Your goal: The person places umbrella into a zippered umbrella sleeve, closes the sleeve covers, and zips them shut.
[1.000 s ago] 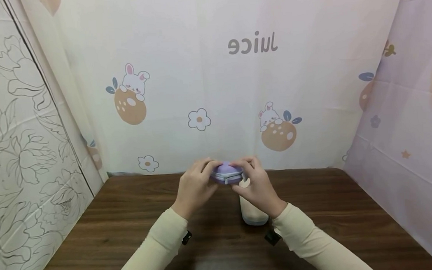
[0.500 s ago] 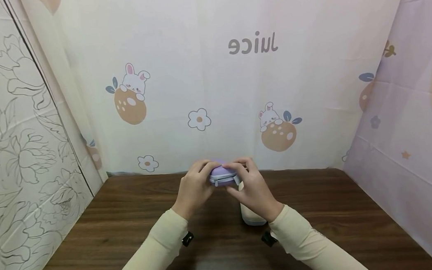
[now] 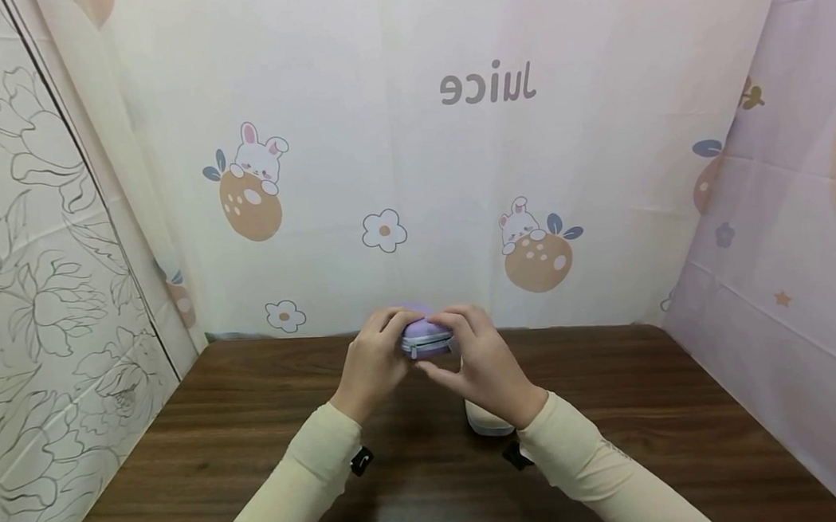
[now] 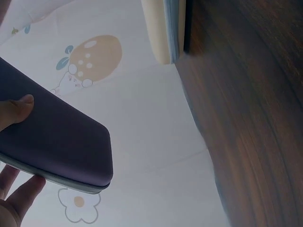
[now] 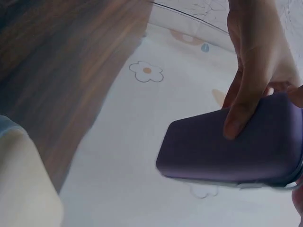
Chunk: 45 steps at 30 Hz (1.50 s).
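A purple zippered case [image 3: 428,331] is held up above the far part of the table. My left hand [image 3: 377,366] grips its left end, with the thumb pressed on the dark underside [image 4: 61,137] in the left wrist view. At the other end my right hand [image 3: 492,368] curls its fingers over the top while its thumb lies low near the bottom edge. A pale zipper runs along the front, its pull [image 3: 414,352] hanging towards the left and a dark line showing to its right. Only the right hand's fingertips [image 5: 297,95] show at the right wrist view's edge.
A cream case with a blue-grey band [image 3: 490,420] stands on the brown wooden table [image 3: 272,461], partly hidden by the right hand. Behind the table hangs a printed curtain [image 3: 396,134]. Side curtains close in on the left and right.
The purple case and right hand have shifted slightly left. The zipper pull, first near the middle of the front, now sits nearer the left end. The right hand hides more of the cream case.
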Available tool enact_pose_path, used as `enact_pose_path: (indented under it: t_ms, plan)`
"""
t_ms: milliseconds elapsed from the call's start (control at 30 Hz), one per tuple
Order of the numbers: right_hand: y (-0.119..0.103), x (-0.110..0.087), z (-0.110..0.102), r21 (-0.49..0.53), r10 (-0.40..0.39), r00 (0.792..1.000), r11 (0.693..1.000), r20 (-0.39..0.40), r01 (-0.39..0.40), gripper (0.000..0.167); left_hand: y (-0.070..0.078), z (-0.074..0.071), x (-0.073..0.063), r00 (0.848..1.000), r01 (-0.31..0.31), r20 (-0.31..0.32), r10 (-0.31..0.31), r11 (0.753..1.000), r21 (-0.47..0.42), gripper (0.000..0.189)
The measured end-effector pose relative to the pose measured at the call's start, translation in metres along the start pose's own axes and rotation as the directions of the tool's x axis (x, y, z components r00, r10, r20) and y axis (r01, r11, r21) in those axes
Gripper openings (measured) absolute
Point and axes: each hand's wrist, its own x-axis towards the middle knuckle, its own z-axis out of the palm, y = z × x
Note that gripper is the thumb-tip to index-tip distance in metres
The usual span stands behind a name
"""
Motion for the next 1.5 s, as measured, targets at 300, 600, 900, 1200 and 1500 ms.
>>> enact_pose_path:
  t_ms: [300, 600, 900, 1200, 1500]
  plan:
    - [-0.018, 0.015, 0.001, -0.165, -0.144, 0.988, 0.977, -0.051, 0.134, 0.045, 0.002, 0.0, 0.0, 0.999, 0.023, 0.023, -0.022, 1.0, -0.02, 0.062]
    - [-0.02, 0.019, 0.001, -0.296, -0.115, 0.993, 0.949, -0.012, 0.107, 0.038, 0.003, 0.001, 0.0, 1.0, 0.01, 0.01, -0.01, 1.0, 0.015, 0.051]
    - [-0.017, 0.016, 0.001, -0.228, -0.119, 0.993, 0.967, -0.001, 0.115, 0.02, 0.0, 0.001, -0.001, 1.0, 0.018, -0.018, -0.018, 1.0, 0.008, 0.049]
    - [-0.018, 0.012, 0.001, -0.2, -0.061, 0.998, 0.978, -0.009, 0.058, 0.018, -0.001, 0.001, -0.001, 0.999, 0.031, -0.007, -0.031, 0.999, -0.012, 0.052]
    - [-0.018, 0.013, 0.001, -0.239, -0.098, 0.994, 0.968, -0.053, 0.083, 0.017, -0.001, 0.0, 0.001, 0.999, 0.028, -0.016, -0.029, 0.999, -0.034, 0.052]
